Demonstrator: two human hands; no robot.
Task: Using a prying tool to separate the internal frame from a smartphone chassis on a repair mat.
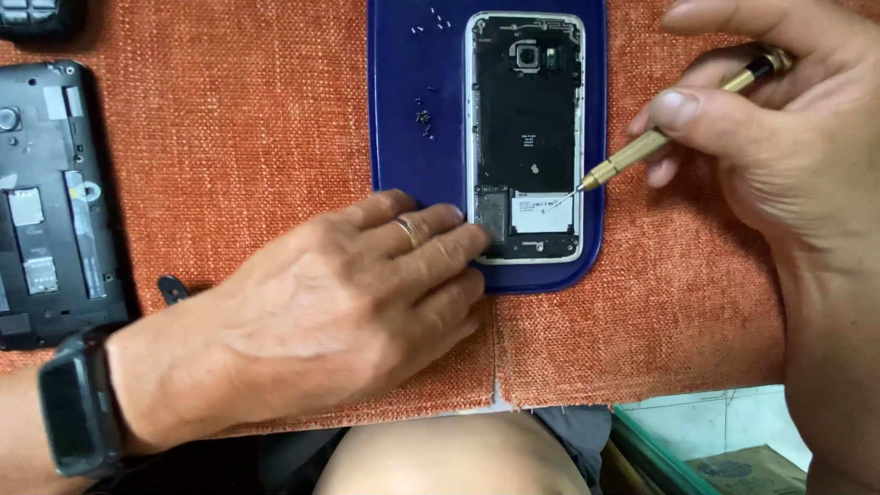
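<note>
An opened smartphone (526, 110) with its back cover off lies on a dark blue tray (400, 82). My left hand (348, 302), wearing a ring and a black wrist watch, lies flat with its fingertips pressing the phone's lower left corner. My right hand (779, 137) grips a brass precision screwdriver (642, 148), whose thin tip touches the lower right part of the phone's inside. Several tiny screws (424, 119) lie loose on the tray to the left of the phone.
A second opened black phone (50, 202) lies at the left on the orange woven cloth (247, 119). Another dark device (37, 14) shows at the top left corner. My knee (449, 458) is below the table's edge, with a box (742, 467) at bottom right.
</note>
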